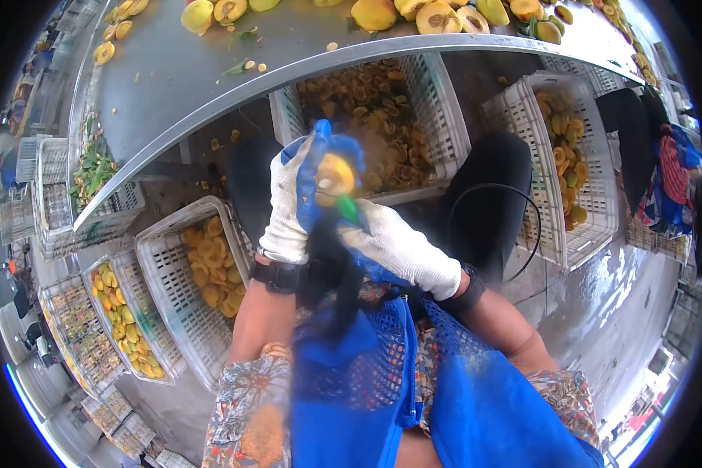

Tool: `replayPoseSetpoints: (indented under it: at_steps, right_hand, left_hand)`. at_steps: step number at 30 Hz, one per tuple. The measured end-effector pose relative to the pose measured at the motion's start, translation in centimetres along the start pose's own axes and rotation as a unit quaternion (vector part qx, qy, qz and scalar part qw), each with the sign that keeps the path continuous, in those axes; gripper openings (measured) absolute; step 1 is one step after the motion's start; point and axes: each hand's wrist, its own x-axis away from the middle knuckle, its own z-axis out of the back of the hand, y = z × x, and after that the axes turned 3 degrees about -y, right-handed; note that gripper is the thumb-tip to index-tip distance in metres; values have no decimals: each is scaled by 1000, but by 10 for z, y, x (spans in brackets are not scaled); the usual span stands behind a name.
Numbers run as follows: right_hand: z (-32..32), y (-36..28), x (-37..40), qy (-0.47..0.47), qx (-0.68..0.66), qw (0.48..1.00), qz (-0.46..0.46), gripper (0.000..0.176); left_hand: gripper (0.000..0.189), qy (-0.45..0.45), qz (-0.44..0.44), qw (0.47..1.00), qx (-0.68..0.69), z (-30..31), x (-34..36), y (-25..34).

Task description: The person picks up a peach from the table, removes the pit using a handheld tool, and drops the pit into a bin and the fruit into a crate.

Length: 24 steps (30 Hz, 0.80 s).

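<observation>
My left hand (290,199), in a white glove with a blue-coated palm, is closed around a halved yellow peach (335,173), its cut face turned up with a pale spot in it. My right hand (402,248), gloved the same way, grips a green-handled tool (348,209) held against the lower edge of the peach. Motion blur hides the tool's working end, so its exact kind cannot be made out. Both hands are above my lap, in front of a crate (449,101) of peach pieces and scraps under the table edge.
A metal table (164,86) bears whole and halved peaches (438,19). White crates with peach halves stand at left (199,324) and right (593,187). Green leaves (93,168) lie at the table's left end. A black cable loops by my right knee (495,179). Another person's clothing (675,175) shows at right.
</observation>
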Motion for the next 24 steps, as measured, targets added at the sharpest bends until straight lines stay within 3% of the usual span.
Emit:
replayPoseSetpoints:
  at_steps: [1,5,10,11,14,17,20,21,24]
  right_hand:
    - [0,1,-2,-4,5,1000,-10,33]
    - [-2,10,-9,-4,32,999,17,34]
    - [-1,17,-23,-90,-125,988,0,26]
    - [1,16,-20,-112,-177,978,-22,25]
    - [7,10,-13,-172,-340,917,-118,21]
    - [4,4,-7,-142,-396,901,-109,22]
    - [10,16,-8,-244,-546,784,-167,27]
    - [8,18,-6,-243,-568,770,-160,29]
    - [7,17,-8,-257,-621,727,-141,32]
  left_hand:
    - [42,3,41,999,34,-2,1,2]
    - [43,15,40,995,94,6,2,-14]
    - [46,79,35,964,251,3,-2,-33]
    - [46,77,32,974,211,3,-2,-33]
    - [48,61,31,994,87,6,-2,-30]
    - [48,34,50,997,44,12,-6,-30]
    - [49,-13,116,993,19,11,-8,-16]
    - [49,-33,126,991,12,12,-10,-15]
    - [48,-53,129,970,201,10,-12,-11]
